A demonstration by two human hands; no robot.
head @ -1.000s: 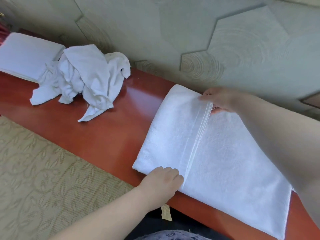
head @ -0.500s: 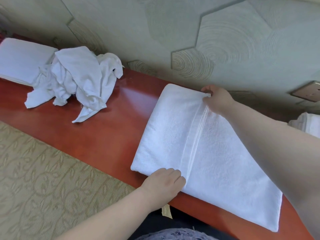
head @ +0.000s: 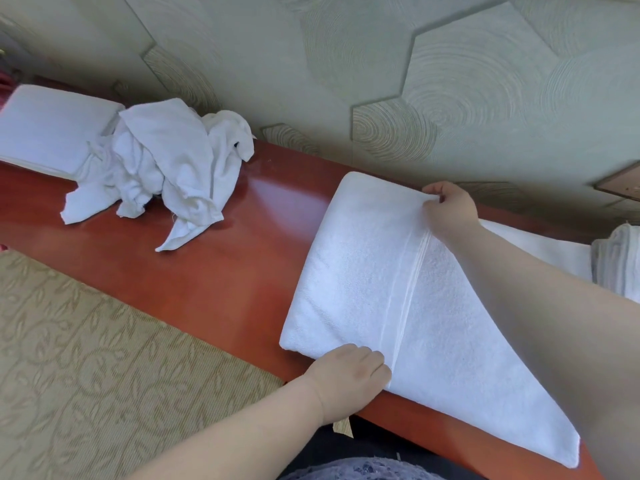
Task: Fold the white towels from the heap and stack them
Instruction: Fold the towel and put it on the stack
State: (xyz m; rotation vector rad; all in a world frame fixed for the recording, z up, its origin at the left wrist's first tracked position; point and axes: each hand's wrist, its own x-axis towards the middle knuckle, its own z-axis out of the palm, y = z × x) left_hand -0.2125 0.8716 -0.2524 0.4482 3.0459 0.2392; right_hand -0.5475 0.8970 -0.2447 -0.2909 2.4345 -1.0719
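White terry-cloth towel [head: 353, 271], seemingly soft and floppy, on a glossy red-brown desk [head: 225, 271]; left hand [head: 349, 372] and right hand [head: 448, 209] pinch opposite hem ends, sensibly.

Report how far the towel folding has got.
Done: one folded towel lies at the far left of the red table. In hand: the left hand and right hand grip the ends of a flap laid across the half-folded towel. Left: the crumpled heap beside the folded one is unfolded, and this towel is not yet stacked.
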